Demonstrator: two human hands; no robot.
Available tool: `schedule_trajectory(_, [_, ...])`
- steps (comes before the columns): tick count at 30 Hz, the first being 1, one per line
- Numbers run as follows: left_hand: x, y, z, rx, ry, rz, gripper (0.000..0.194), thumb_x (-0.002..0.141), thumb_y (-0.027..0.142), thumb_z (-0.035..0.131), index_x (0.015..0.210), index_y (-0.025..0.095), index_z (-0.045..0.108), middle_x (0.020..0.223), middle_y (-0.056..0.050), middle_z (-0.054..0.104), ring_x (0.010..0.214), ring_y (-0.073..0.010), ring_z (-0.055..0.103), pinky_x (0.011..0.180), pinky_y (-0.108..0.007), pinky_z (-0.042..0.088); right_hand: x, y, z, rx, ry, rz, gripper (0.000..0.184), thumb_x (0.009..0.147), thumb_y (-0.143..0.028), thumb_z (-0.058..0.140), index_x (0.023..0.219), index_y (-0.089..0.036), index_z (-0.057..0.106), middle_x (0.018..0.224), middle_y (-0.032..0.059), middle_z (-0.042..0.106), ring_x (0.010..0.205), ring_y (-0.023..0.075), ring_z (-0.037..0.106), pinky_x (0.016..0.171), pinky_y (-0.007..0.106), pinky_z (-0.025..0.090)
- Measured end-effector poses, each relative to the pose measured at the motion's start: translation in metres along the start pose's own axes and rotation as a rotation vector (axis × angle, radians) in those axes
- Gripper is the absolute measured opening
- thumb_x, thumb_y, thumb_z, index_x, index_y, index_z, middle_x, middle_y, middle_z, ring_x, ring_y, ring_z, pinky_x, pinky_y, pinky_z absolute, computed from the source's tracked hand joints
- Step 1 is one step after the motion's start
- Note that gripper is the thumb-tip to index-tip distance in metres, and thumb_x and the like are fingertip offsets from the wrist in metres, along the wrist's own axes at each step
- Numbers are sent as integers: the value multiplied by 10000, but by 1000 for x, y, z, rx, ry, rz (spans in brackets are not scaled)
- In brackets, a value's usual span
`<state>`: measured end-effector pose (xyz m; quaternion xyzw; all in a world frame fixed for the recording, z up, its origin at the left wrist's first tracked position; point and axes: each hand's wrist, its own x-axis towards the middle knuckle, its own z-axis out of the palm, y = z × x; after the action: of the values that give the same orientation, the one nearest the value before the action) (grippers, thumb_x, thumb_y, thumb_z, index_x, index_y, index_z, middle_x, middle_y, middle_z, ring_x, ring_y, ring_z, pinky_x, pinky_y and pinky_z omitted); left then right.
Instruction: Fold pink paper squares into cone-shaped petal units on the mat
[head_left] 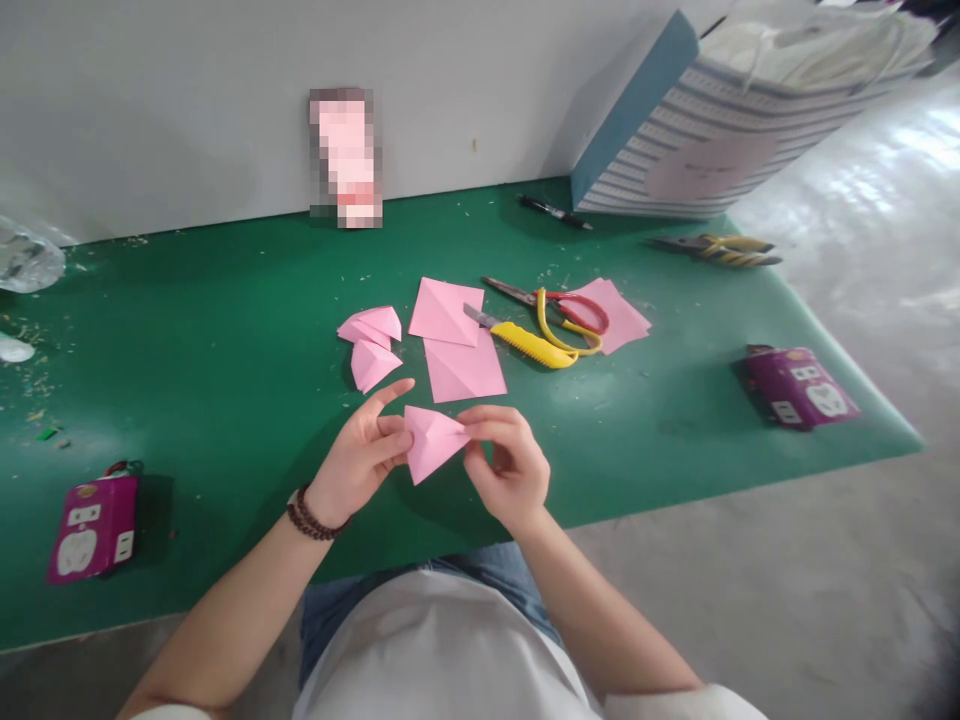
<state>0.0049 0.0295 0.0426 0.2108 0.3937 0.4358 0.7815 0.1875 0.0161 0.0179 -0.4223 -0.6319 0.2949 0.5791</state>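
Note:
Both my hands hold a folded pink paper piece [429,442] just above the green mat [225,340]. My left hand [360,460] grips its left edge, forefinger stretched out; a bead bracelet is on that wrist. My right hand [506,465] pinches the right tip of the fold. Beyond them lie two flat pink paper squares [457,340], two small folded pink pieces [371,345], and more pink sheets [619,315] to the right.
Red-and-yellow scissors [559,315] and a yellow utility knife [525,342] lie beside the sheets. A black pen [555,212], yellow pliers [720,248] and a striped paper bag [712,130] stand at the back right. Purple boxes [799,385] [94,525] sit at both mat ends.

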Motion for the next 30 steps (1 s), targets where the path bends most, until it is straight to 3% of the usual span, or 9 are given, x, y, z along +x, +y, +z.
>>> schedule_trajectory(3, [1,0,-2,85,8,70,774,653,203,866,1326,180,483,688,25,699,604,-96,621,600,-183,503,1,1,1,456,-56,450,228,879,-200,510,1069,-285,604,952,11,700,792,165,664,658,315,567])
schedule_trajectory(5, [1,-1,-3,131,5,109,746,656,185,860,1311,179,505,689,21,707,626,-102,634,632,-191,511,3,0,1,647,-76,677,213,868,-312,576,1075,-267,598,842,-7,691,655,139,628,594,283,549])
schedule_trajectory(9, [2,-5,-5,153,-36,113,669,672,195,853,1271,187,555,760,-2,733,685,-122,667,692,-222,533,7,-5,0,722,-78,858,358,728,-342,788,1025,-243,613,648,-66,595,537,93,562,546,218,507])
schedule_trajectory(14, [3,-4,-4,88,-94,23,718,617,199,884,1258,211,560,838,-21,760,735,-167,700,703,-265,550,7,-7,3,749,-67,827,317,735,-329,811,988,-255,637,675,-66,619,564,74,570,574,192,501])
schedule_trajectory(20, [3,-3,-2,55,-51,24,648,630,136,861,1218,200,596,800,-13,762,753,-158,707,733,-240,520,1,-4,10,809,-130,748,460,634,-338,885,1024,-301,643,810,-42,691,691,125,644,667,259,561])
schedule_trajectory(23, [2,-3,-2,14,-74,14,636,624,139,860,1210,202,620,821,-16,756,764,-148,696,735,-227,505,-1,-1,12,767,-133,699,372,679,-303,860,991,-302,657,827,-38,698,738,129,658,723,271,569])
schedule_trajectory(26, [3,-4,-4,-15,-97,14,648,610,165,873,1210,204,631,868,-27,751,791,-151,688,756,-236,504,-2,4,12,716,-176,660,423,740,-295,820,1116,-320,628,819,-33,693,743,136,665,739,289,574])
schedule_trajectory(28, [3,-4,-5,-9,-104,10,649,613,172,876,1212,209,631,857,-21,744,785,-147,683,756,-236,503,-1,6,9,639,-218,585,478,767,-308,799,1197,-333,593,884,-15,689,792,154,671,764,317,579])
schedule_trajectory(30, [4,-5,-6,5,-98,-18,629,626,171,870,1208,204,633,837,-13,733,766,-136,673,735,-223,497,2,5,5,490,-242,430,496,765,-311,800,1216,-333,595,1048,25,667,965,195,658,855,366,569])
